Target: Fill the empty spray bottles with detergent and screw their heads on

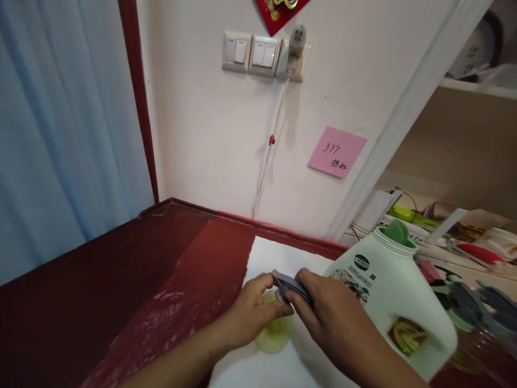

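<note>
The left hand (252, 312) and right hand (331, 318) pinch a gray object (291, 285) above a pale green cup (274, 337), beside a white jug (388, 291) with a green cap (396, 231) in its neck.

Pink sticky note (337, 152) on wall (194, 134), switches (252, 53) abv

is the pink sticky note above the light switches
No, the pink sticky note sits below and to the right of the white light switches.
</note>
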`<state>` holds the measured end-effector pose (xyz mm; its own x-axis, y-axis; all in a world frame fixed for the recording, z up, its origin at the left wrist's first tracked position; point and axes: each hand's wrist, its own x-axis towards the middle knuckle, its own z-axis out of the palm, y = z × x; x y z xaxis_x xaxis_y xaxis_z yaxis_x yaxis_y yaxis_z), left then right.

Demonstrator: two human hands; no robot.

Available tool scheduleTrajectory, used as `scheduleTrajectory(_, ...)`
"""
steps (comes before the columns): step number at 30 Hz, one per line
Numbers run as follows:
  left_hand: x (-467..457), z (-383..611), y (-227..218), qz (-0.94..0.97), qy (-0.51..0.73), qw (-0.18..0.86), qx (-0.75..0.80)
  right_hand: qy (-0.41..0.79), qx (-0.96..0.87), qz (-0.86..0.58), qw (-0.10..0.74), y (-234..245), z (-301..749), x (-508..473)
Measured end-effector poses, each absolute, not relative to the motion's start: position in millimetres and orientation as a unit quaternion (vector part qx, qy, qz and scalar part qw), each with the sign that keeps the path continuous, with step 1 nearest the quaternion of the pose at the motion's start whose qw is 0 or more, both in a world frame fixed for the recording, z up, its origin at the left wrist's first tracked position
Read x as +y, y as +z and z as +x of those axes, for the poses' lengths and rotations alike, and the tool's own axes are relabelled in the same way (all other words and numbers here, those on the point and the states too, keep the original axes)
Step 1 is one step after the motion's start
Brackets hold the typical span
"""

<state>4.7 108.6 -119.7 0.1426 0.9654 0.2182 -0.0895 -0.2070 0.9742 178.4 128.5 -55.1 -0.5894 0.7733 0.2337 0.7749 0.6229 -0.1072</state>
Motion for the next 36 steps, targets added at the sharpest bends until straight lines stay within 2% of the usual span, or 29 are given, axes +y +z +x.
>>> scheduleTrajectory(5, 112.1, -3.9, -121.3, 0.587, 0.493, 0.539, 0.349, 0.012, -0.888, -0.444, 0.115, -53.2, 177.2, 129.4)
scheduleTrajectory(17, 105.0, 18.0, -123.1, 0.541, 0.579, 0.433, 0.431, -0.007, -0.892, -0.427, 0.147, -56.9, 178.8, 129.5)
scheduleTrajectory(27, 107.2, 4.7, -123.3, 0.594, 0.521, 0.442, 0.424, -0.029, -0.892, -0.425, 0.150, -56.8, 179.0, 132.4)
scheduleTrajectory(36, 103.1, 15.1, -123.4, 0.573, 0.536, 0.414, 0.461, -0.024, -0.894, -0.419, 0.159, -59.1, 179.7, 131.6)
